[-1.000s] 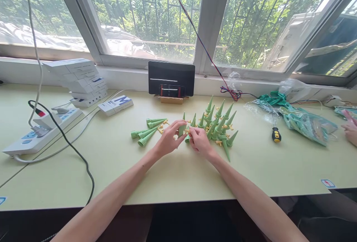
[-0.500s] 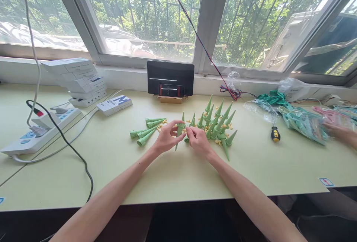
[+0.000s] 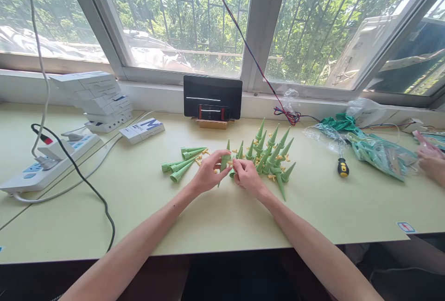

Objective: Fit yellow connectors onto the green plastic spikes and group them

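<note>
In my left hand (image 3: 205, 175) is a green plastic watering spike (image 3: 224, 162), held upright between thumb and fingers with its points up and down. My right hand (image 3: 249, 178) pinches a small yellow valve (image 3: 230, 164) at the spike's side; the fingertips hide most of it. Just right of my hands stand several green spikes (image 3: 273, 156) in a cluster, with yellow valves sticking out of them. To the left lie several green cones (image 3: 182, 170) on their sides, beside loose yellow valves (image 3: 199, 158).
A tablet (image 3: 212, 89) with a phone before it leans by the window. White boxes (image 3: 100, 99) and a power strip (image 3: 52, 164) are at left. A screwdriver (image 3: 343, 167) and bagged green parts (image 3: 378, 155) lie right, near another person's hand (image 3: 433, 166).
My hands stay nearly in place, still on the spike and valve. At far right the other person's hand has drawn a pink bag farther right.
</note>
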### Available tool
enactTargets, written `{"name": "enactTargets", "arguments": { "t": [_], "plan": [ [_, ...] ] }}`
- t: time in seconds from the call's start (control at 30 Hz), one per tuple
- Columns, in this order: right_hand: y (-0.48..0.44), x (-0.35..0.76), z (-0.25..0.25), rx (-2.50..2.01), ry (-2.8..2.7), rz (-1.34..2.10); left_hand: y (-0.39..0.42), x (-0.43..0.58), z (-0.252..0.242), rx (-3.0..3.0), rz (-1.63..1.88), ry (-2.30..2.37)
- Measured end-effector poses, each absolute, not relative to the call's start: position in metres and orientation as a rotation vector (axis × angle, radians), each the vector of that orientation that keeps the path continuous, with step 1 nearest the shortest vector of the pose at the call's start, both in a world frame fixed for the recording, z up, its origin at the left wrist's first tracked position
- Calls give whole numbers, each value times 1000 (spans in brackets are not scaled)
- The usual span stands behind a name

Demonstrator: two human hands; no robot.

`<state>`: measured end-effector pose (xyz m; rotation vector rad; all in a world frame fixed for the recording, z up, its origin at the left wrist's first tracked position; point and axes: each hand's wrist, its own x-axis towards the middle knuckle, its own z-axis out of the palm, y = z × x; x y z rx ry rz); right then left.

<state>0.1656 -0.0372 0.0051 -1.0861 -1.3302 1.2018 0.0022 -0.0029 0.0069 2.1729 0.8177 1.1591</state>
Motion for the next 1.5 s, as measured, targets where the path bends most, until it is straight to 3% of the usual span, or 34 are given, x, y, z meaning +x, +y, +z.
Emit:
{"name": "enactTargets", "arguments": {
  "t": [0.97, 1.5],
  "plan": [
    [-34, 172, 7, -950, -984, 1736, -3, -2, 7, 2570, 1155, 769],
    [-35, 167, 7, -990, -956, 1681, -2, 0, 5, 2338, 1141, 846]
  ]
}}
